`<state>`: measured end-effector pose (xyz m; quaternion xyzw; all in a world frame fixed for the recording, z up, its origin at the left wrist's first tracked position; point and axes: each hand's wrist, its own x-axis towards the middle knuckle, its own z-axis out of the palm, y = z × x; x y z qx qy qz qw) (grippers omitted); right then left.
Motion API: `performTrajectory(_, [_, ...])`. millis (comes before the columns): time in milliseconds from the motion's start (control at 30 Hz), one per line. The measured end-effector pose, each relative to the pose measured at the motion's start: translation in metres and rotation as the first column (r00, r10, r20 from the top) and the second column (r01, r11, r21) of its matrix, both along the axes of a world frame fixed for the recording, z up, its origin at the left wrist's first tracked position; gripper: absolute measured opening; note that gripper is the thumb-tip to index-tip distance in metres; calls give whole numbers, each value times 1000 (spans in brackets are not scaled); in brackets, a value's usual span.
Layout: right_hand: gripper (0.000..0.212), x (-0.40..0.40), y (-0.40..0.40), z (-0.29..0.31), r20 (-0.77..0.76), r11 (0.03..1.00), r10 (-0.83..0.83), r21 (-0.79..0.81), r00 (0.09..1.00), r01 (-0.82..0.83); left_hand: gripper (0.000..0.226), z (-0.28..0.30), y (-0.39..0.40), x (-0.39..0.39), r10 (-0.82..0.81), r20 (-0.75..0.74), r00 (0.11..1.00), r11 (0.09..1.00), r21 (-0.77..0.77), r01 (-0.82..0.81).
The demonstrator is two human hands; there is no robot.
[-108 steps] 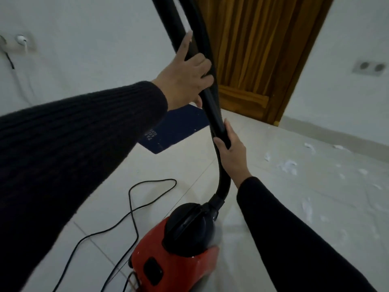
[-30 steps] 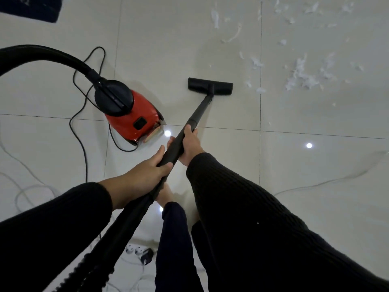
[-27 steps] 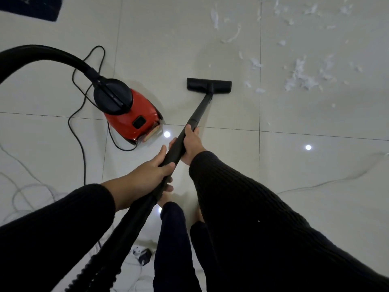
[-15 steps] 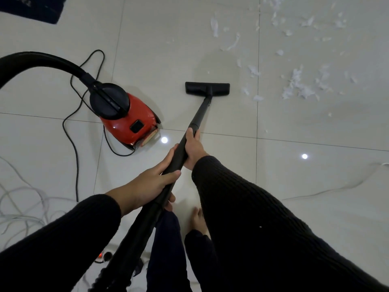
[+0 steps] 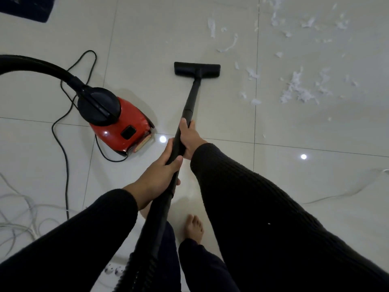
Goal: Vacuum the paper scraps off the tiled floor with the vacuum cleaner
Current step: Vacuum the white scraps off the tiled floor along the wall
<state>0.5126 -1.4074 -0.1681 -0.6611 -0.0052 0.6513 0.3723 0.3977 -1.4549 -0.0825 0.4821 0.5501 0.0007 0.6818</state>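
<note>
- Head view looks down at my two hands, both on the black wand (image 5: 190, 106) of the vacuum cleaner (image 5: 117, 123).
- My right hand (image 5: 190, 138) makes the forward grip: its fingers are wrapped around the wand, with the thumb lying along the tube.
- My left hand (image 5: 160, 175) makes the rear grip, just behind the right one, and it is also clenched around the wand, close to where the ribbed hose (image 5: 147, 239) begins.
- Ahead of the forward grip, the wand runs down to the flat black floor nozzle (image 5: 196, 69), which rests on the tiled floor (image 5: 147, 39).
- Paper scraps (image 5: 299, 91) lie ahead and to the right of both grips, apart from the nozzle. The nearest small pieces are just beyond the right end of the nozzle, and the thickest heap is farther to the right.
- Left of the grips stands the red body of the vacuum cleaner, with a black round top. The hose leaves this top and curves away to the left edge of the view.
- A black power cord (image 5: 65, 144) loops on the floor around the red body.
- White cables (image 5: 19, 218) lie tangled far left of the rear grip.
- Below the grips I see one bare foot (image 5: 193, 229) on the tiles.
- A dark mat (image 5: 27, 7) shows in the far left corner.
</note>
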Motion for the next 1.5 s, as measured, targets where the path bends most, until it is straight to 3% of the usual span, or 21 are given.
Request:
performTrajectory(300, [55,29,53,-18,-21,1000,-13,19,1000,14,62,-19,48,22,29,109,994,998,-62,-22])
performTrajectory(633, [45,32,150,-15,11,999,-19,35,1000,19,57,-15,154,18,-17,76,997,998,-60,22])
performTrajectory(1000, [72,49,215,-25,-170,994,76,94,983,-60,74,-33,226,26,24,110,994,997,-79,-15])
performTrajectory(1233, [75,62,263,-23,-205,991,112,90,972,-95,84,-29,273,38,105,122,987,989,-114,-91])
performTrajectory(1500, [72,87,330,-19,-140,991,108,98,984,-94,62,-15,331,70,170,83,982,982,-94,-162])
